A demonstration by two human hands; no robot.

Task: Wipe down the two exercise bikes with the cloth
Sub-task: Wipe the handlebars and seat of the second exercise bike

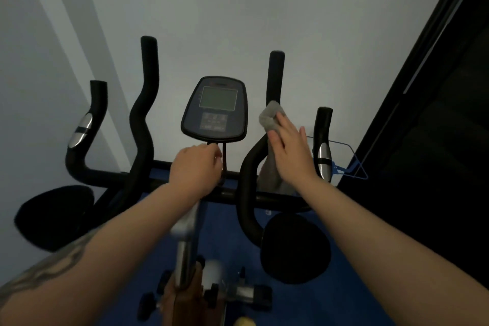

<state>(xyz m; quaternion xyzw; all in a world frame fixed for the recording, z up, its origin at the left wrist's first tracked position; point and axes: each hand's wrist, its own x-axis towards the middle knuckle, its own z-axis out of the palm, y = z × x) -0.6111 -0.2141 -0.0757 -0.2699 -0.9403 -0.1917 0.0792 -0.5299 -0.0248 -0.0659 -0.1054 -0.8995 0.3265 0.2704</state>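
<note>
Grey cloth (271, 119) lies draped over the right inner handlebar (275, 79) of the exercise bike (148, 119); right hand (289, 151) presses it flat, fingers straight, nothing curled round it. Left hand (197, 167) has its grip closed round the console stem, just below the console (214, 108). 4 upright bar ends crowd the hands. Wall close ahead; dark panel (434, 114) hems the right side. Lower frame blurred. Blue floor (230, 233) below.

Dim, flat indoor light, soft wall (238, 8) shadows, wide-angle edge bending, blurred foreground.
</note>
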